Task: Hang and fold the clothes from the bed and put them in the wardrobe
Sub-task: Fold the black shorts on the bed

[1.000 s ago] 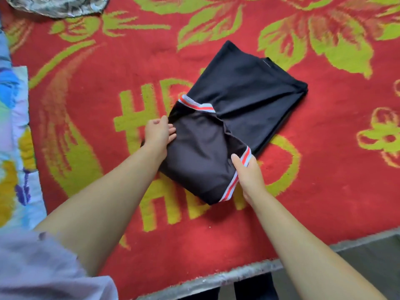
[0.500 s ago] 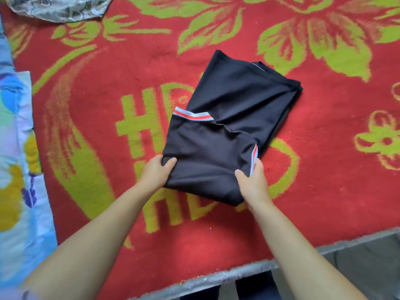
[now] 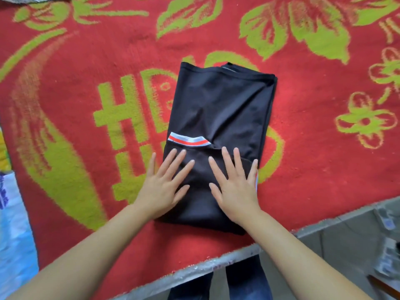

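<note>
Presently left hand [image 3: 161, 187] and right hand [image 3: 234, 187], fingers flat and spread, press the folded black garment [image 3: 218, 109] onto the red blanket [image 3: 86, 61], gripping nothing.

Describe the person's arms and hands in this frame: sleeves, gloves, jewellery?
Both forearms are bare right down to the bottom edge of the frame, with no sleeve showing. The left hand and right hand wear no gloves, and no rings, watch or bracelets show. Nails look short and unpainted.

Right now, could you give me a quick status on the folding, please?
Both hands, left and right, flat and open, pressing the dark shirt. Shirt folded, lying on the red blanket. Nothing in the way.
</note>
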`<action>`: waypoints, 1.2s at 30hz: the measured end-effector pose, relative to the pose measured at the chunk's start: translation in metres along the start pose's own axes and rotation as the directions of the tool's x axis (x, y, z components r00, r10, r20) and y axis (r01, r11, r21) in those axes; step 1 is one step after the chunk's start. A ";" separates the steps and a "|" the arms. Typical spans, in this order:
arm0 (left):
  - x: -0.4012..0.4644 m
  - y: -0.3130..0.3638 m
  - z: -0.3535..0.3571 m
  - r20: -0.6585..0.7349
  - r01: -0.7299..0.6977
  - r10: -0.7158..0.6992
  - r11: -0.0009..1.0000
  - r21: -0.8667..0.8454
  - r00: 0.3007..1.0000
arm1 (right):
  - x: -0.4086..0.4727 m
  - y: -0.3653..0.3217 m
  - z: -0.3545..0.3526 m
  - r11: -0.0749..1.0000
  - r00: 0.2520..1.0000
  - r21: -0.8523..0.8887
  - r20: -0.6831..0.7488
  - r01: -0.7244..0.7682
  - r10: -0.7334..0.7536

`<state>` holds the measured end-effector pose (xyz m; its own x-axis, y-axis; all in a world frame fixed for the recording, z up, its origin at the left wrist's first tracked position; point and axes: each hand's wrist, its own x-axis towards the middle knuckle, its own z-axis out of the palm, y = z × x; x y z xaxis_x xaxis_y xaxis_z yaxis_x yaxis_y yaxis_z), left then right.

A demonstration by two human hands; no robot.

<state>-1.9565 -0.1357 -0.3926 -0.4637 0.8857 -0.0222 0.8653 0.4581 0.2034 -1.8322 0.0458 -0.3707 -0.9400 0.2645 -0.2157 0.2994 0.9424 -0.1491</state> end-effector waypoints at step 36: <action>0.106 -0.031 -0.047 0.089 0.412 -0.504 0.578 -0.705 0.859 | 0.055 0.118 -0.067 0.435 0.972 0.883 0.083 -0.175 0.221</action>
<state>-2.0409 -0.0597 -0.3553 -0.8173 0.5371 -0.2087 0.1747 0.5762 0.7984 -1.8597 0.1853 -0.3357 -0.8335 0.4482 -0.3231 0.4394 0.1830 -0.8795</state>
